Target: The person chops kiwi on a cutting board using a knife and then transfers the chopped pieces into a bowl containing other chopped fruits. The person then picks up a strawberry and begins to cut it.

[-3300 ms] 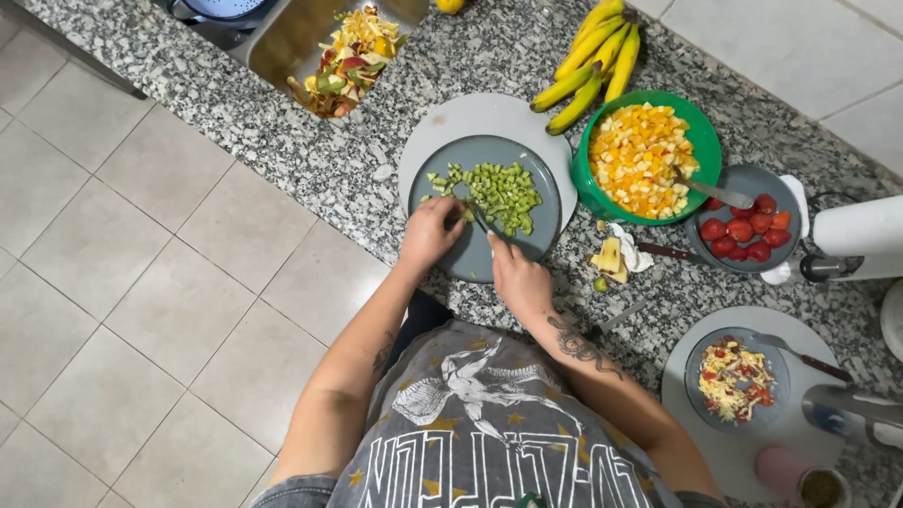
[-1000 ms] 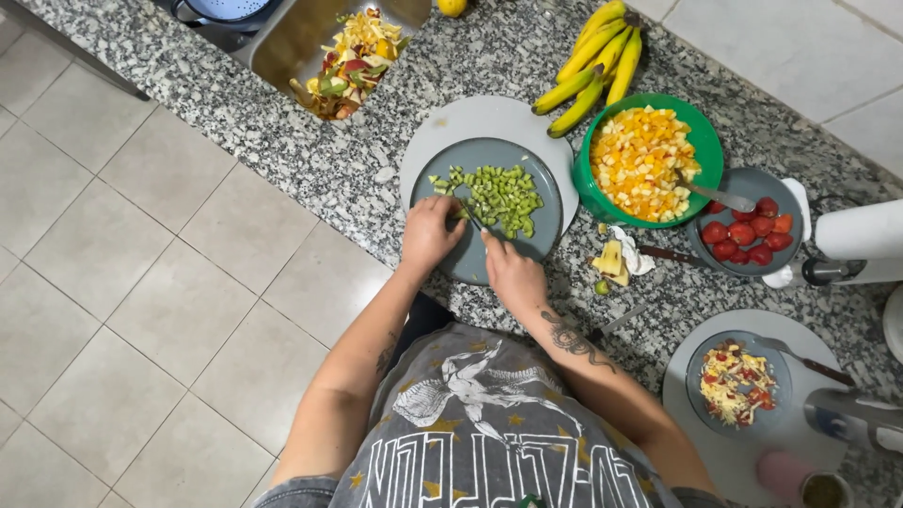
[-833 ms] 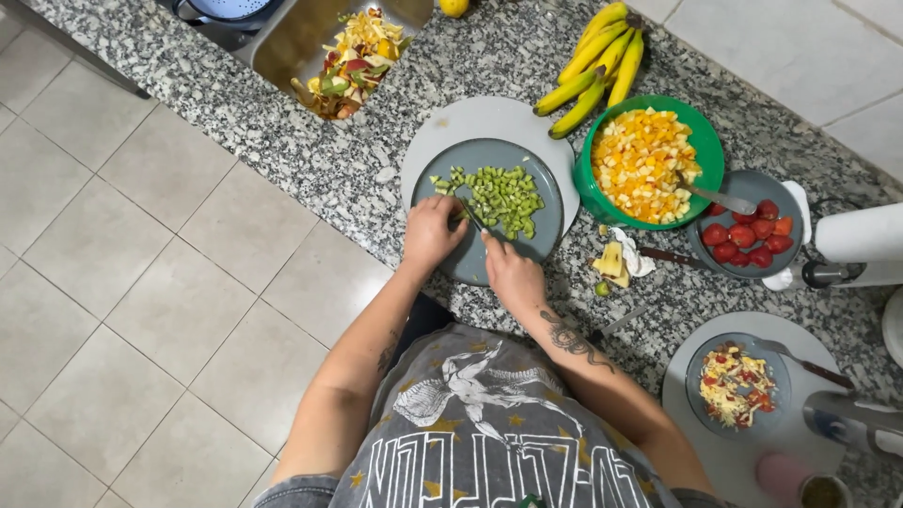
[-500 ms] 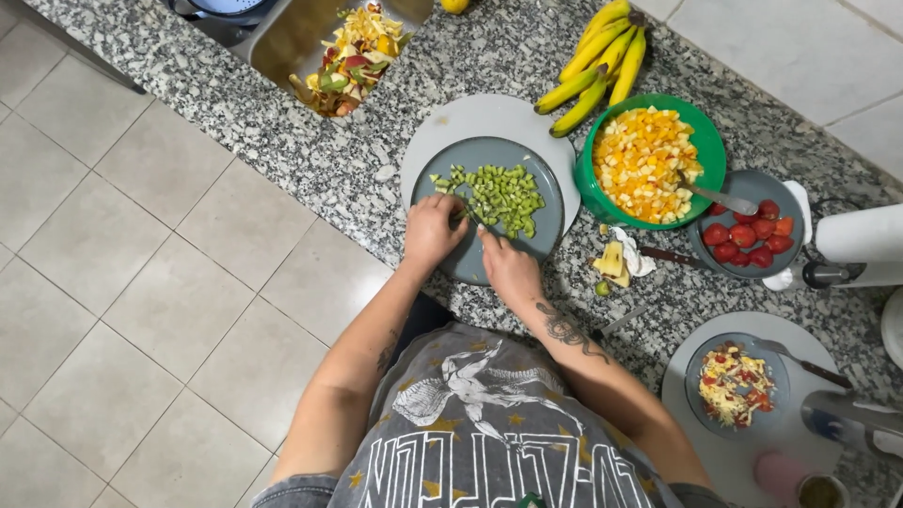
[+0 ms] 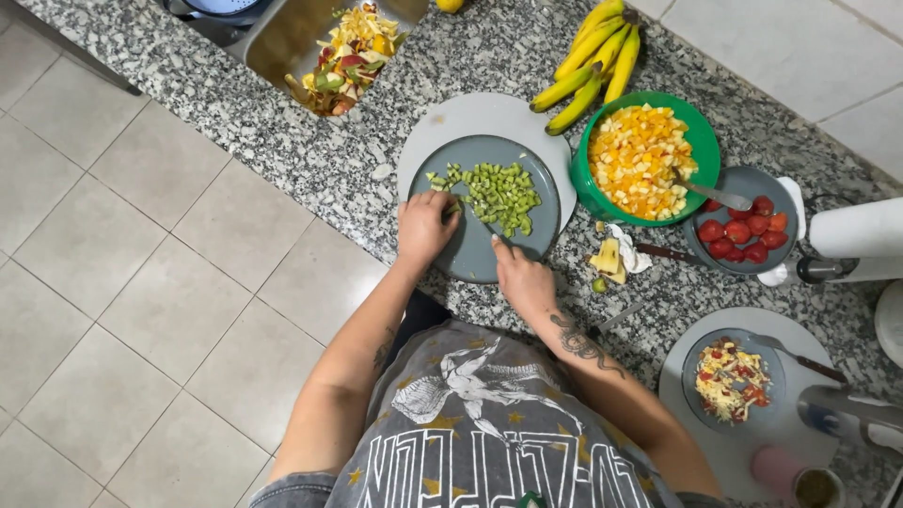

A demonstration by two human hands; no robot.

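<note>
While the left hand curls closed on green fruit at the grey plate's near-left edge, the right hand grips a knife, blade reaching into the diced green pieces. Plate sits on a round white board near the granite counter's front edge. Beyond it: green bowl of orange fruit, bananas.

A speckled grey granite surface is laid diagonally from the upper left to the lower right of the frame. The lower left is covered by a floor of large pale beige tiles. Light tiled wall is seen at the upper right.
</note>
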